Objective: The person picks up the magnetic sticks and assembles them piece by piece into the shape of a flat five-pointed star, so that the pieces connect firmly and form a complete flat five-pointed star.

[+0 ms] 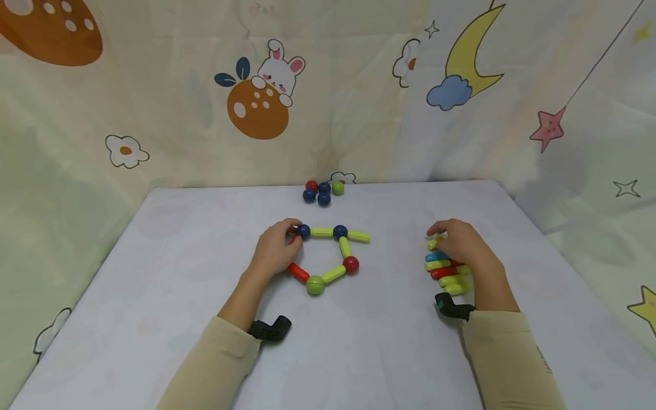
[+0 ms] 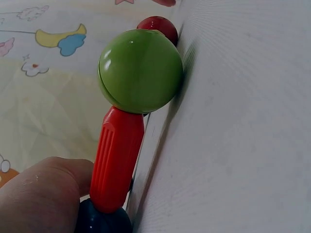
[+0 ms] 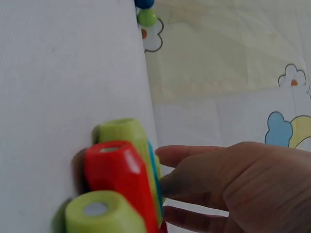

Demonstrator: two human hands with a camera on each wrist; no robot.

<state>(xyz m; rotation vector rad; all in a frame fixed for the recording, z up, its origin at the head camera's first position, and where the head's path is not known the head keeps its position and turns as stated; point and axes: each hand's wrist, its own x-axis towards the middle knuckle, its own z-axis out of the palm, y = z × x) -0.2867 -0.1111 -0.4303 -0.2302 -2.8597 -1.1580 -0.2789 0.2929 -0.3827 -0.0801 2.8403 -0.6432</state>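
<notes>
My left hand (image 1: 274,246) holds the left side of a ring of magnetic rods and balls, its fingers and thumb curled about a partly covered red rod (image 1: 295,239). Beside the fingertips is a dark blue ball (image 1: 303,231). The ring also has a second blue ball (image 1: 340,231), a red ball (image 1: 351,264), a green ball (image 1: 315,285) and yellow-green rods (image 1: 334,274). In the left wrist view, another blue ball (image 2: 104,219) sits by the thumb. My right hand (image 1: 463,242) pinches a yellow-green rod (image 1: 433,244) at the far end of a rod pile.
Below the right hand lie several loose rods, among them a red rod (image 1: 443,273) and a blue rod (image 1: 436,257). Near the table's back edge sit several loose balls, including a red ball (image 1: 311,185) and a green ball (image 1: 337,188). A printed cloth (image 1: 338,114) hangs behind.
</notes>
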